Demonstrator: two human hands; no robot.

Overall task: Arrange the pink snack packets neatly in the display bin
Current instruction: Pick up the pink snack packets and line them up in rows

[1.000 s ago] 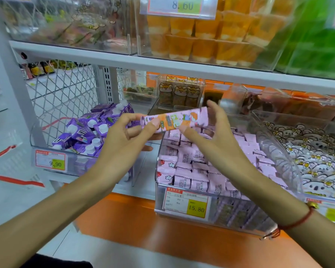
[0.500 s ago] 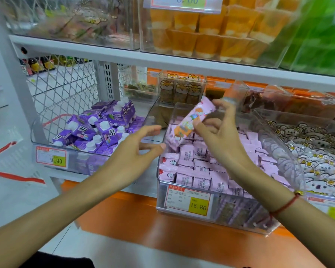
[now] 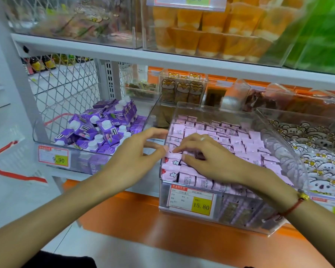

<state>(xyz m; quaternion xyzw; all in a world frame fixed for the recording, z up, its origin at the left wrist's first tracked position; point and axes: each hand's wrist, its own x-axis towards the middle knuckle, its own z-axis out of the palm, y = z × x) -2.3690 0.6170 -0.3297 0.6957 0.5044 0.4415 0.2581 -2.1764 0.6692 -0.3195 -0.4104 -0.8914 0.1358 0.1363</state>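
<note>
The pink snack packets (image 3: pixel 230 140) lay packed in rows inside the clear display bin (image 3: pixel 286 149), which stood at the front edge of the orange shelf (image 3: pixel 124 215), its price tag (image 3: pixel 190 202) reading 15.80. The right hand (image 3: pixel 207 159) reached down into the bin's front left corner, its fingers (image 3: pixel 190 158) curled loosely and pressing on the tops of the packets there; whether they pinched one packet could not be told. A ring (image 3: pixel 202 138) showed on one finger and a red cord bracelet (image 3: pixel 292 206) on the wrist. The left hand (image 3: pixel 135 157) hovered at the bin's left wall, fingers relaxed and slightly apart, fingertips just touching the wall's rim and holding nothing. To the left, purple cartons (image 3: pixel 101 130) were heaped in a wire-backed bin (image 3: pixel 66 97) tagged 9.90. Orange cups (image 3: pixel 211 37) filled a bin on the upper shelf.
</note>
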